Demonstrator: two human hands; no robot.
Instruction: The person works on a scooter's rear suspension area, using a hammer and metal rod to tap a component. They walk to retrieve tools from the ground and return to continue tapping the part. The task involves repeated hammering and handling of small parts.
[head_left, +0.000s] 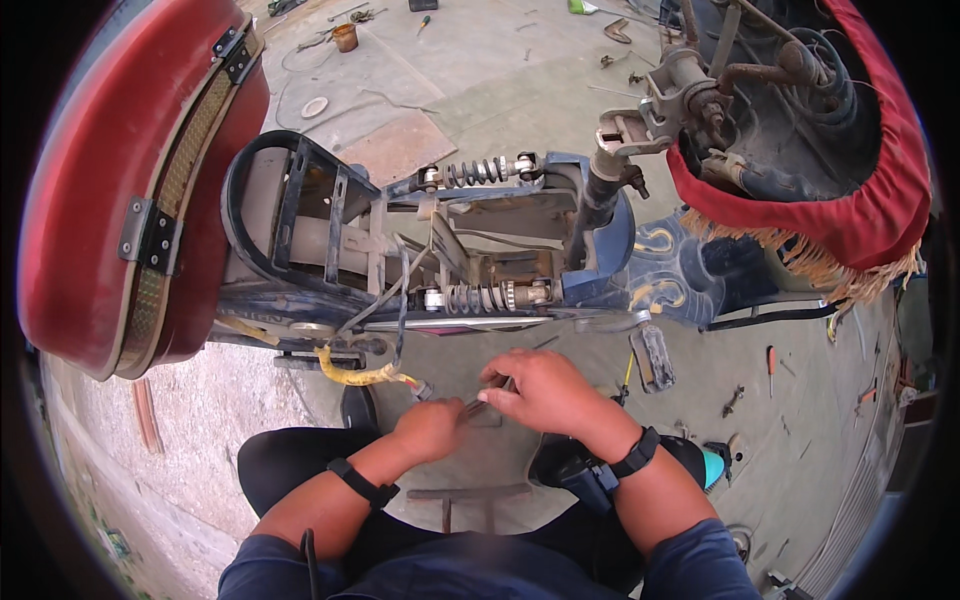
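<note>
In front of the stripped scooter frame [350,225], my two hands meet above my lap. My left hand [430,428] is closed around one end of a slim greyish piece [474,407], whose kind is too small to tell. Beside it, my right hand [548,392] pinches at the other end with thumb and fingers. Just above my left hand hangs a yellow-wrapped wire bundle [362,374] with a small connector [422,390] at its end. It comes down from the near side of the frame, below the shock absorber spring [478,298].
At the left stands a large red hinged box [110,190]. A red fringed cover [850,225] hangs at the right by the steering parts [690,95]. A pedal [653,358] juts toward me. A screwdriver [770,360] and loose parts lie on the floor; a rusty can [345,38] stands beyond.
</note>
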